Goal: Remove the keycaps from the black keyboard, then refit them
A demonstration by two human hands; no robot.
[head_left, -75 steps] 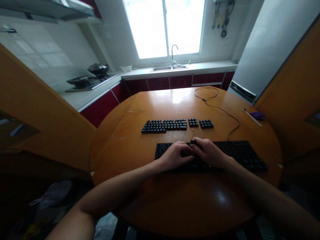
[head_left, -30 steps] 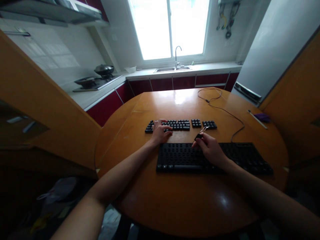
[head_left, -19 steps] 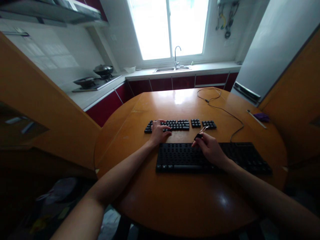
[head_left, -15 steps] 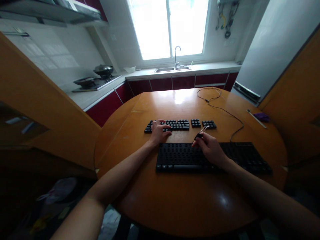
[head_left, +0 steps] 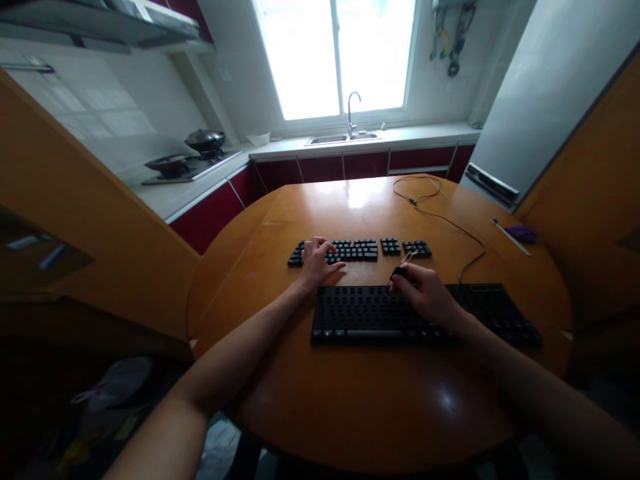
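A black keyboard (head_left: 373,334) lies on the table before me, its main block largely stripped of keycaps, with the bottom row and long space bar in place. Behind it stand rows of loose black keycaps (head_left: 363,250), with two smaller groups to their right. My left hand (head_left: 316,262) rests over the left part of these rows, thumb out and fingers apart, and appears to touch the caps. My right hand (head_left: 423,290) is closed around the black body of a keycap puller (head_left: 399,272). Its wire loops point up and away, above the keyboard's back edge.
The round wooden table (head_left: 370,393) carries a cable (head_left: 463,228) curling to the far right. A thin pale stick (head_left: 511,238) and a purple cloth-like item (head_left: 521,233) lie near its right edge. Beyond are a sink (head_left: 327,139), a stove (head_left: 193,170) with pans and a fridge (head_left: 545,93).
My left thumb has spread further from the fingers, which are more bent over the keycaps. My right hand, with the keycap puller, has shifted slightly to the right.
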